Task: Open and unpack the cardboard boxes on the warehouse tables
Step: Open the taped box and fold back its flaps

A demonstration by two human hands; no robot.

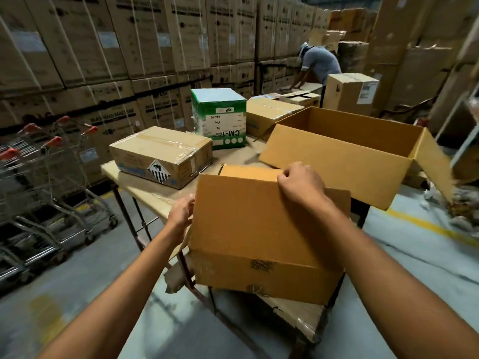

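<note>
The right hand (300,185) had its fingers curled over the top edge of a raised flap on the plain brown cardboard box (261,255), pinching that edge near its right end, while the left hand (181,212) gripped the flap's left edge with fingers closed against the board. This box sat at the near corner of the pale-topped table on metal legs (145,193), partly overhanging it, with torn tape on its front face. Just beyond it lay a large open brown cardboard carton (344,154) with its flaps spread and its inside looking bare. Farther left on the tabletop rested a taped brown box with a striped diamond hazard label (160,156), and behind it stood a green and white box marked CM-1 (220,117). Metal shopping trolleys with orange handles (41,177) stood on the floor at left. A person in a grey shirt (317,64) bent over boxes far back, before stacked washing-machine cartons (116,47).
</note>
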